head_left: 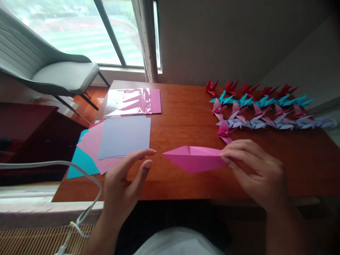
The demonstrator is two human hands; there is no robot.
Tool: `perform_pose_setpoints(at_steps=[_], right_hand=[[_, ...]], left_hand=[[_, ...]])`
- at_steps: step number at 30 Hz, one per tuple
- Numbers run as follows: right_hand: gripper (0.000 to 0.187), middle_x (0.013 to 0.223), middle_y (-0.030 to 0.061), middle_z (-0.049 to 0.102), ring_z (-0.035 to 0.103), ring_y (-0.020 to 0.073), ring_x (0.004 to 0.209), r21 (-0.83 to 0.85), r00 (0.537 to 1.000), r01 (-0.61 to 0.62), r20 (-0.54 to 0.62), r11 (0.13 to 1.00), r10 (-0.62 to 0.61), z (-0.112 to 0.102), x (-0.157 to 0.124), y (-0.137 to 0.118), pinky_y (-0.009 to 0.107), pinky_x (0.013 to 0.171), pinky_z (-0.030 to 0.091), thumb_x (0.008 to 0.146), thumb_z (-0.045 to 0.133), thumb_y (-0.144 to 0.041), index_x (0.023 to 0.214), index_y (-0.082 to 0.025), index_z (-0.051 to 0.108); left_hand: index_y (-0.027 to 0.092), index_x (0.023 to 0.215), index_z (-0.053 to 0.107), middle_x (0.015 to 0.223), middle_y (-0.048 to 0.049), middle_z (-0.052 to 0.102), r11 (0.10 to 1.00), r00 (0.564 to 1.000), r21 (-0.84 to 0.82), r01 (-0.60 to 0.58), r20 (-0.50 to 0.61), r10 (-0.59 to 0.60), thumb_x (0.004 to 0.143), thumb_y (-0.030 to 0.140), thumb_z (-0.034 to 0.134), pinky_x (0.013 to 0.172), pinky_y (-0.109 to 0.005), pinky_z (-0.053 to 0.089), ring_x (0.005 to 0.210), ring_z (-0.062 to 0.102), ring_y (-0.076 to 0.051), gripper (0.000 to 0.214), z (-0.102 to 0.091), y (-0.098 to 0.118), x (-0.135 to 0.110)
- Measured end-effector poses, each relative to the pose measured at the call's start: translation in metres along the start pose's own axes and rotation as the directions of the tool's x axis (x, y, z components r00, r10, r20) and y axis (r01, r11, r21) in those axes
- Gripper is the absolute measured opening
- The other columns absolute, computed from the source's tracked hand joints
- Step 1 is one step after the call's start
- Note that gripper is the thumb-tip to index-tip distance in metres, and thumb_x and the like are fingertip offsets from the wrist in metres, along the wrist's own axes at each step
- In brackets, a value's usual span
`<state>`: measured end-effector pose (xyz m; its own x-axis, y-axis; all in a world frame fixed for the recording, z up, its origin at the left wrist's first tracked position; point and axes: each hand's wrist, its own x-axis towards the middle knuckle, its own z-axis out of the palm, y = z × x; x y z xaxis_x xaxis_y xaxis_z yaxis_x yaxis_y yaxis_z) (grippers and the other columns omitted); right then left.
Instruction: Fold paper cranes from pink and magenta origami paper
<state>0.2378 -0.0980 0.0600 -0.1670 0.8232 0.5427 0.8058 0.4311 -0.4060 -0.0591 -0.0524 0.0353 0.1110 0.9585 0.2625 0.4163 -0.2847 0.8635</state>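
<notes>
A partly folded sheet of bright pink origami paper [196, 163] is held up over the front of the wooden table [180, 131]. Its shape is long and pointed, with an opening along the top. My right hand [252, 168] pinches its right end between thumb and fingers. Just beyond the paper's left tip is my left hand [127, 180], with thumb and index finger apart and nothing between them. Behind my right hand, a magenta folded paper crane [225, 131] sits on the table.
Rows of paper cranes in red, turquoise [247, 101], pink and pale lilac [284, 122] line the right side. At left lie lilac sheets [127, 136], fanned pink and blue sheets [82, 163], and a plastic-wrapped pack [132, 102]. A white cable [98, 187] hangs near my left wrist.
</notes>
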Motion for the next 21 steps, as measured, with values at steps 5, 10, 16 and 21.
perform_pose_setpoints(at_steps=[5,10,16,21], right_hand=[[0.018,0.092,0.0057,0.07,0.063,0.0191,0.09,0.119,1.0,-0.004,0.009,0.993,0.003,0.016,0.004,-0.012,0.038,0.088,0.053,0.088,0.066,-0.004,0.096,-0.02,0.07],[0.018,0.09,0.0049,0.073,0.064,0.0207,0.091,0.155,1.0,-0.017,0.018,0.988,0.014,0.029,0.006,-0.021,0.039,0.086,0.054,0.089,0.065,-0.006,0.095,-0.022,0.072],[0.017,0.094,0.0045,0.074,0.065,0.0212,0.094,0.154,0.998,-0.055,0.009,0.987,0.055,0.032,-0.001,-0.014,0.042,0.091,0.054,0.09,0.065,-0.009,0.095,-0.023,0.073],[0.008,0.098,0.0047,0.075,0.068,0.0224,0.095,0.22,0.921,-0.368,-0.05,0.904,0.387,0.032,-0.015,0.002,0.037,0.088,0.053,0.092,0.067,-0.029,0.094,-0.023,0.073]], left_hand=[[0.018,0.098,0.078,0.095,-0.007,0.078,0.929,0.935,-0.256,0.269,0.302,-0.187,0.091,0.049,0.066,0.082,-0.031,0.056,0.09,0.072,-0.024,0.034,0.024,0.005,-0.004],[0.016,0.084,0.078,0.083,-0.0062,0.076,0.814,0.918,-0.434,0.387,0.265,-0.296,0.084,0.05,0.073,0.076,-0.03,0.055,0.079,0.069,-0.022,0.034,0.039,0.004,-0.006],[0.017,0.085,0.078,0.084,-0.0051,0.077,0.721,0.891,-0.523,0.454,0.264,-0.369,0.084,0.039,0.077,0.071,-0.025,0.054,0.078,0.066,-0.018,0.023,0.042,-0.009,-0.008],[0.018,0.096,0.079,0.093,-0.0057,0.079,0.647,0.882,-0.609,0.459,0.225,-0.414,0.086,0.035,0.076,0.08,-0.027,0.055,0.086,0.069,-0.019,0.02,0.041,-0.019,-0.013]])
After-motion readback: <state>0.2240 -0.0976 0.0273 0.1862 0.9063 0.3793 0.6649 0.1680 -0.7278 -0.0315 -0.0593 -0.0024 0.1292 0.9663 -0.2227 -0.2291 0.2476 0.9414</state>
